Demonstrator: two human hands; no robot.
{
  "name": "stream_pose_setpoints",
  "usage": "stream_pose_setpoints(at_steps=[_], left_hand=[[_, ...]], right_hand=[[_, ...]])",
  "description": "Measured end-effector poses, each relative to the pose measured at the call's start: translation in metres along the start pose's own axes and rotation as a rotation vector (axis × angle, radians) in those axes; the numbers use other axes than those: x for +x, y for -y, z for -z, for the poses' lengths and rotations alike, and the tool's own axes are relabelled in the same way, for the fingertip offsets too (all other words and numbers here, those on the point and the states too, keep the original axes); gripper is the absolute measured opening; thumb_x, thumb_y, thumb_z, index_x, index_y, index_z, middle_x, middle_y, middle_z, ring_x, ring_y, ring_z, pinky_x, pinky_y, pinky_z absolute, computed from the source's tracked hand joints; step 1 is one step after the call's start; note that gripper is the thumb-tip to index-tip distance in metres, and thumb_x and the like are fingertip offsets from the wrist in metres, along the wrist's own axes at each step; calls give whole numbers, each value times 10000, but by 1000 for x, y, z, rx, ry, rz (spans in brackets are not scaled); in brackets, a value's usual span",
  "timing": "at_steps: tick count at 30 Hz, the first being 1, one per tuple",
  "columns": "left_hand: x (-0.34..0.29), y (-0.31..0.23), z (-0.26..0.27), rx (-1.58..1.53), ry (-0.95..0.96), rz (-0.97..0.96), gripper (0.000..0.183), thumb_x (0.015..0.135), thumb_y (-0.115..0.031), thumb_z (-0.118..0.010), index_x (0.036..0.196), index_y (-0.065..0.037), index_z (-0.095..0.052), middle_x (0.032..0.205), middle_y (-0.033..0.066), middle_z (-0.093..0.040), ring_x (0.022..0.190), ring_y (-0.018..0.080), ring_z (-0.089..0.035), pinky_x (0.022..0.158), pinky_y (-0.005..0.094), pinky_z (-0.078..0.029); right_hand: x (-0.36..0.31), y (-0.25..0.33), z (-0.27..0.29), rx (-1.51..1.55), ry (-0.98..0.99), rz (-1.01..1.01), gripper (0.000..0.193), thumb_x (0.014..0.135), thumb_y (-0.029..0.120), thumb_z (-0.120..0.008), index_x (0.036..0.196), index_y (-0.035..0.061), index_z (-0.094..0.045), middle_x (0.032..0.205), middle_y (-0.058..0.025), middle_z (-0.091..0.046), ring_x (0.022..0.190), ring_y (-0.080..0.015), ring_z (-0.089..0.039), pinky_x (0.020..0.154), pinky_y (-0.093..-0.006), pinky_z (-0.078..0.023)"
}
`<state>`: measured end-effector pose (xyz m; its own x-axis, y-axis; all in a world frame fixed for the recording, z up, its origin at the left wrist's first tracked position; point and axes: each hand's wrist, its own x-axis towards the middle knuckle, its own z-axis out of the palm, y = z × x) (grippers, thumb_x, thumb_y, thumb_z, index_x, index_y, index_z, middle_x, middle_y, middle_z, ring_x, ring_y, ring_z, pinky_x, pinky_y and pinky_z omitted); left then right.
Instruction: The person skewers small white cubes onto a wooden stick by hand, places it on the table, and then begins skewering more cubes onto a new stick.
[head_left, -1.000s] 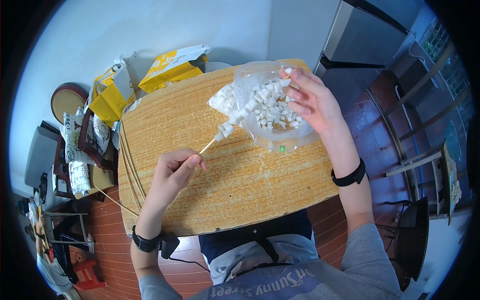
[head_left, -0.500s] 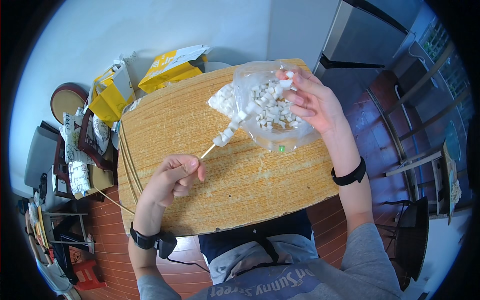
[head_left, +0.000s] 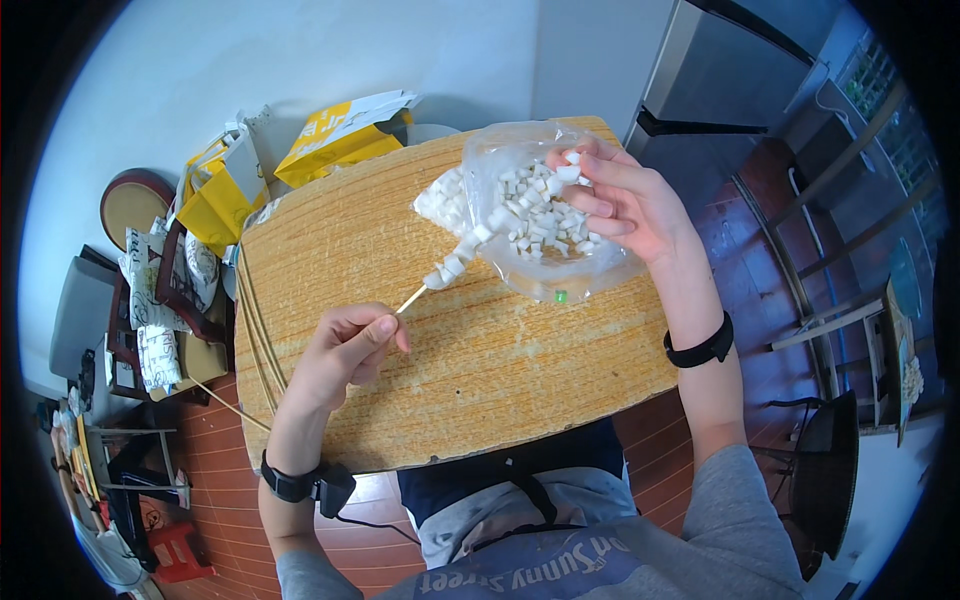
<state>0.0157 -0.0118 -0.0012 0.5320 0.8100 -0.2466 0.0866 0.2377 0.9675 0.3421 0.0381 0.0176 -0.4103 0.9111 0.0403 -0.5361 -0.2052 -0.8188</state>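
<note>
My left hand [head_left: 355, 345] pinches the near end of a thin wooden skewer [head_left: 411, 299] above the table. Several white chunks [head_left: 452, 268] are threaded along it, and its far end reaches the edge of a clear plastic bag [head_left: 562, 296]. Inside the bag lie many small white pieces [head_left: 540, 215]; what they are made of I cannot tell. Over the bag's right side, my right hand [head_left: 625, 200] is closed with a white piece [head_left: 570, 168] between thumb and fingers. A heap of white pieces [head_left: 440, 200] sits left of the bag.
The wooden table [head_left: 540, 370] fills the middle. Long thin canes [head_left: 258, 330] lie along its left edge. Yellow and white paper bags [head_left: 345, 140] stand behind it, chairs [head_left: 190, 285] are at the left, and a grey fridge [head_left: 720, 90] is at the back right.
My right hand has shifted very slightly, still with a white piece in its fingers. The left hand and skewer have moved slightly left.
</note>
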Motion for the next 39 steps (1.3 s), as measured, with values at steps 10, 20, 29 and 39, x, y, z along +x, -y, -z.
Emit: stream_pose_setpoints(at_steps=[10, 20, 29, 39], left_hand=[[2, 3, -7, 232, -195, -215, 245, 918, -185, -527, 788, -8, -635, 528, -69, -421, 450, 11, -267, 416, 194, -193], [3, 4, -11, 549, -424, -348, 192, 894, -111, -551, 775, 11, -639, 561, -35, -471, 478, 14, -300, 423, 198, -209], [7, 5, -10, 277, -320, -302, 247, 917, -171, -524, 778, 1, -634, 538, -70, -414, 468, 18, -274, 446, 192, -211], [8, 7, -8, 224, -347, -328, 291, 935, -234, -478, 794, -3, -587, 481, -92, -302, 398, 6, -205, 398, 207, -135]], right_hand=[[1, 0, -7, -53, -104, -2, 105, 832, 113, -612, 911, 59, -568, 858, -8, -518, 513, -35, -371, 346, -149, -201], [2, -2, -7, -180, -179, -7, 118, 817, 126, -629, 886, 53, -567, 754, 21, -492, 460, -16, -334, 350, -159, -188], [2, 3, -17, -474, -322, 403, 133, 850, 150, -586, 914, 35, -604, 666, 13, -516, 463, -23, -366, 386, -172, -255], [5, -18, 14, -1978, -511, 341, 126, 803, 65, -512, 849, 56, -630, 879, -108, -631, 842, -303, -590, 731, -396, -472]])
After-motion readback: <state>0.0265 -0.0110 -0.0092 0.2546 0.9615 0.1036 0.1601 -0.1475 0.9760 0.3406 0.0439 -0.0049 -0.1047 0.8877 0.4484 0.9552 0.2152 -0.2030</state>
